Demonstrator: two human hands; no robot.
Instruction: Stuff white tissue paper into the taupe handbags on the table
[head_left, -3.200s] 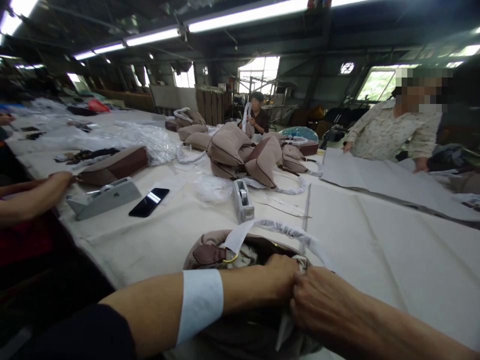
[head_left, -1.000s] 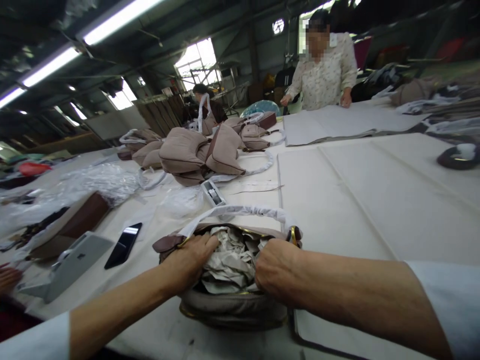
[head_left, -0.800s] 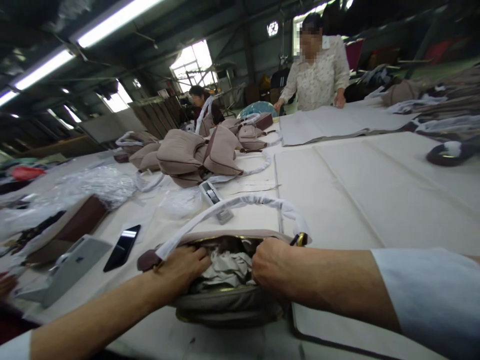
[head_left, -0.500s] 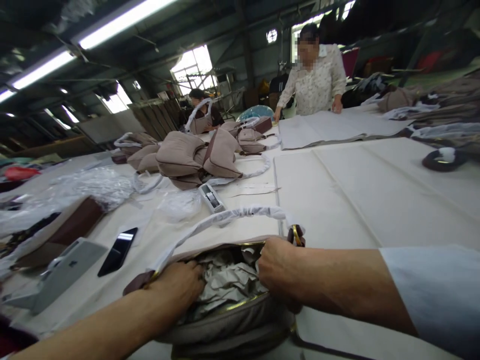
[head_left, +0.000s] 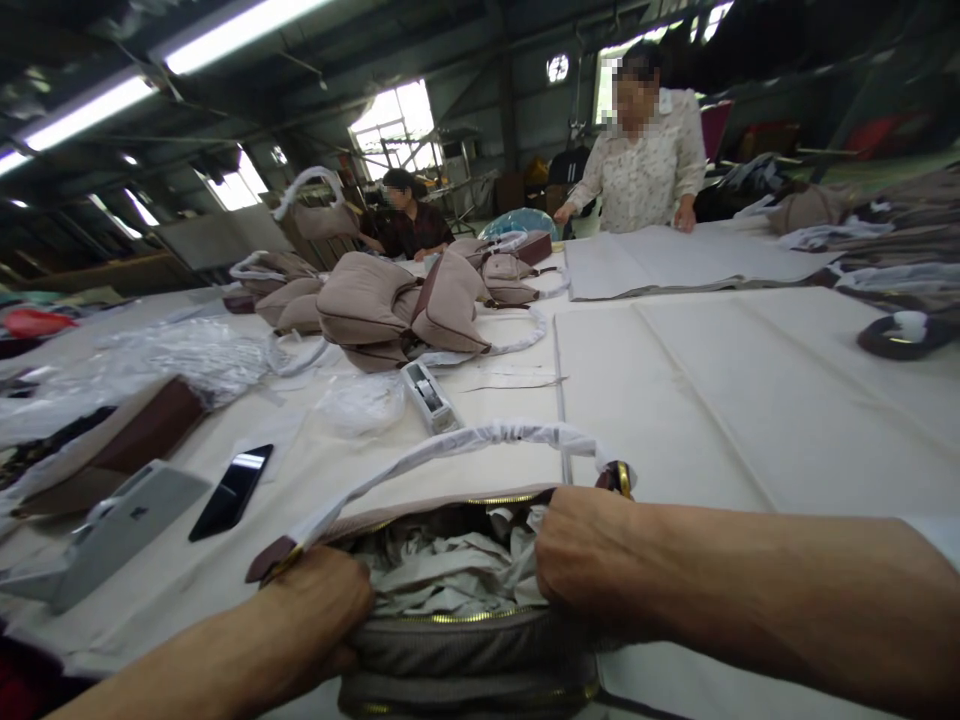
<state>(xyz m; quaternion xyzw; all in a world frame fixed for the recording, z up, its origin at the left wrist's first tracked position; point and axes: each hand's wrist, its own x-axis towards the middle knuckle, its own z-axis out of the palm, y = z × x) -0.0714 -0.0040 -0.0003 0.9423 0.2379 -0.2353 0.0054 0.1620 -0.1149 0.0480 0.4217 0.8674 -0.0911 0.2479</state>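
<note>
A taupe handbag [head_left: 465,660] lies open in front of me at the table's near edge, stuffed with crumpled grey paper [head_left: 450,565]. Its handle [head_left: 450,448], wrapped in white paper, arches over the opening. My left hand [head_left: 319,610] grips the bag's left end beside the zip. At the right end of the opening, my right hand [head_left: 585,560] holds the rim, just under the gold ring [head_left: 622,478].
A tape dispenser [head_left: 427,395], a black phone [head_left: 230,492], a grey dispenser [head_left: 112,530] and clear plastic [head_left: 187,355] lie on the cream table [head_left: 735,400]. More taupe bags [head_left: 397,310] are piled mid-table. One person [head_left: 641,150] stands at grey sheets [head_left: 675,260]; another person [head_left: 405,215] lifts a bag.
My hands moved apart from the middle of the bag to its two ends, spreading the opening and showing the paper. The far person has raised a bag.
</note>
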